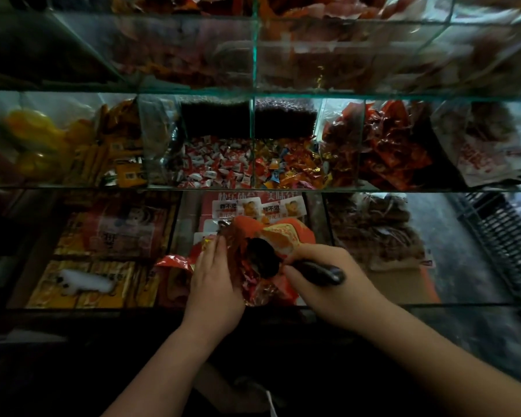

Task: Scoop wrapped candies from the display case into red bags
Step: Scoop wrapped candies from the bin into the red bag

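Observation:
My left hand [212, 284] grips the edge of a red bag [286, 236] and holds its mouth wide over the lowest glass shelf. My right hand [322, 275] is closed on the black handle of a dark scoop [260, 260], whose bowl is tipped down into the bag's mouth. Shiny red wrappers show inside the bag under the scoop. One shelf up, two glass compartments hold wrapped candies: red-and-white ones [217, 164] on the left and gold, orange and blue ones [289, 167] on the right.
Glass dividers and shelf edges [253, 188] run across the case. Yellow packets [103, 152] lie left of the candies, red snack packs [394, 152] to the right. Boxed goods [112, 233] fill the lower left compartment. A black wire basket [503, 233] stands at the far right.

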Tool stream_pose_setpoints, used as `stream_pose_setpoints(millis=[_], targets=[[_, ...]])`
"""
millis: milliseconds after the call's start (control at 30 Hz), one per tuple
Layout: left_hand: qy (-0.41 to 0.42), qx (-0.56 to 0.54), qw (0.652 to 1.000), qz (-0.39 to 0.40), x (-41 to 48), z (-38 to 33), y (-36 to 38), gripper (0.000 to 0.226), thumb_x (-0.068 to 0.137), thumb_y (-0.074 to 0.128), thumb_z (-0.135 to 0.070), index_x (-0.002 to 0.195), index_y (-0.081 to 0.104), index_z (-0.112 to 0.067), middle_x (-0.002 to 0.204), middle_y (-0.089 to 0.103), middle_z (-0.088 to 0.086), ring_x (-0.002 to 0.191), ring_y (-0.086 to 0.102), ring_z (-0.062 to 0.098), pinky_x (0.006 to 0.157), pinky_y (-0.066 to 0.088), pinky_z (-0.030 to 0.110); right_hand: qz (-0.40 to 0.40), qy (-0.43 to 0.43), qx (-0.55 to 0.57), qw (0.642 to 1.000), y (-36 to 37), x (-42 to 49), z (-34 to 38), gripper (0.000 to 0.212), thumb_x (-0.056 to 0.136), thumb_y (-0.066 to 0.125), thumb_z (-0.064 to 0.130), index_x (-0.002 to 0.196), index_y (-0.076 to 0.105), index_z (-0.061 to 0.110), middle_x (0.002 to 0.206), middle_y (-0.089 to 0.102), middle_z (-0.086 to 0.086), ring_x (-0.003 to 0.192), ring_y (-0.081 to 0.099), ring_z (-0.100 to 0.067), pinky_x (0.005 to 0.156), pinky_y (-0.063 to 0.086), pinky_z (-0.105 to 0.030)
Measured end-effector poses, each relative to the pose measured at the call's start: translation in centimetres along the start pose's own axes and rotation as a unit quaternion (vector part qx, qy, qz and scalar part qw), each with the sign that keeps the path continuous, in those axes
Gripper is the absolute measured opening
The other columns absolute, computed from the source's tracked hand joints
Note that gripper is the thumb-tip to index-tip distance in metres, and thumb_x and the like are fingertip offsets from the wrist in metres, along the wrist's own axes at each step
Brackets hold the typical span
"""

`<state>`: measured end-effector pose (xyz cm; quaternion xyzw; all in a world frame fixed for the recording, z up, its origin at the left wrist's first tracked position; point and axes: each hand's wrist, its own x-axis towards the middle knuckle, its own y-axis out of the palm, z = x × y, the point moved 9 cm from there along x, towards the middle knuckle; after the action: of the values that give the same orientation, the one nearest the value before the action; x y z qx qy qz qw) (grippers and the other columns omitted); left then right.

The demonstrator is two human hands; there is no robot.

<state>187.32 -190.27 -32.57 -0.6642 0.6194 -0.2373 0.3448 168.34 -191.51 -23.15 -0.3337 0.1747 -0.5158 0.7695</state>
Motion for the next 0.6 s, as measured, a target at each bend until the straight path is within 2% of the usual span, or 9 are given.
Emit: stream_pose_setpoints(millis=[67,100,167,233,267,333,400,467,600], targets=[[0.001,0.000,1.000,0.012,-0.4,0.2,0.4,0.094,0.095,0.061,-0.021,0.163,-0.004,-0.021,0.171,-0.003,-0.005,0.156,-0.005,0.016,0.128,0.005,0.041,0.070,0.011,-0.073,0.995,2.5,2.1,-1.0,0.004,0.093,0.068,0.031,0.097,0.069,0.030,0.090,0.062,0.017,0.086,0.060,-0.003,0.073,0.048,-0.018],[0.005,0.000,1.000,0.015,-0.6,0.2,0.5,0.097,0.094,0.061,-0.021,0.163,-0.007,-0.022,0.170,-0.006,-0.007,0.156,-0.007,0.014,0.127,0.001,0.037,0.082,0.019,-0.095,0.992,3.3,2.8,-1.6,0.006,0.093,0.068,0.031,0.099,0.069,0.029,0.089,0.058,0.019,0.086,0.059,-0.008,0.071,0.046,-0.017],[0.017,-0.008,1.000,0.014,-1.0,0.1,0.7,0.098,0.094,0.060,-0.018,0.162,-0.010,-0.025,0.169,-0.010,-0.012,0.155,-0.011,0.009,0.124,-0.003,0.032,0.067,0.041,-0.106,0.991,4.2,3.4,-2.8,0.006,0.092,0.069,0.028,0.095,0.072,0.024,0.083,0.060,0.019,0.084,0.063,-0.012,0.066,0.047,-0.016],[0.020,-0.015,1.000,0.017,-1.1,0.1,0.8,0.099,0.093,0.057,-0.012,0.162,-0.012,-0.027,0.168,-0.013,-0.016,0.154,-0.014,0.007,0.124,-0.005,0.031,0.020,0.084,-0.068,0.994,4.4,3.3,-4.1,0.010,0.092,0.070,0.026,0.088,0.075,0.018,0.084,0.072,0.009,0.083,0.068,-0.012,0.071,0.056,-0.029],[0.020,-0.016,1.000,0.018,-1.1,0.2,0.8,0.099,0.092,0.056,-0.010,0.162,-0.012,-0.028,0.167,-0.014,-0.018,0.154,-0.015,0.006,0.124,-0.005,0.032,-0.013,0.112,-0.032,0.993,4.2,3.2,-4.6,0.010,0.091,0.071,0.024,0.084,0.076,0.020,0.082,0.074,0.007,0.079,0.068,-0.008,0.072,0.057,-0.030],[0.026,-0.017,0.999,0.019,-1.1,0.3,0.9,0.099,0.093,0.057,-0.012,0.162,-0.011,-0.028,0.166,-0.014,-0.021,0.152,-0.017,0.004,0.124,-0.005,0.032,-0.061,0.162,0.040,0.984,3.9,2.8,-5.5,0.017,0.087,0.073,0.020,0.072,0.075,0.030,0.072,0.073,0.011,0.071,0.067,0.000,0.063,0.051,-0.020],[0.039,-0.018,0.999,0.027,-1.0,0.1,1.2,0.098,0.094,0.057,-0.013,0.162,-0.011,-0.028,0.164,-0.013,-0.025,0.147,-0.019,-0.003,0.124,-0.004,0.032,-0.074,0.184,0.082,0.977,3.9,2.4,-5.6,0.029,0.083,0.072,0.018,0.065,0.072,0.041,0.070,0.071,0.020,0.068,0.065,0.004,0.057,0.042,-0.008],[0.051,-0.017,0.998,0.030,-1.1,-0.2,1.4,0.098,0.094,0.058,-0.012,0.162,-0.011,-0.028,0.161,-0.011,-0.028,0.143,-0.019,-0.008,0.124,-0.004,0.030,-0.064,0.182,0.100,0.976,3.9,2.3,-5.4,0.033,0.081,0.070,0.017,0.065,0.071,0.046,0.072,0.070,0.025,0.068,0.065,0.005,0.058,0.042,-0.006],[0.055,-0.023,0.998,0.027,-0.9,-0.3,1.5,0.099,0.093,0.057,-0.008,0.162,-0.010,-0.029,0.161,-0.010,-0.028,0.146,-0.018,-0.007,0.124,-0.004,0.029,-0.023,0.158,0.069,0.985,4.5,2.7,-5.1,0.018,0.081,0.067,0.016,0.074,0.075,0.031,0.074,0.072,0.016,0.071,0.066,0.002,0.062,0.047,-0.013]])
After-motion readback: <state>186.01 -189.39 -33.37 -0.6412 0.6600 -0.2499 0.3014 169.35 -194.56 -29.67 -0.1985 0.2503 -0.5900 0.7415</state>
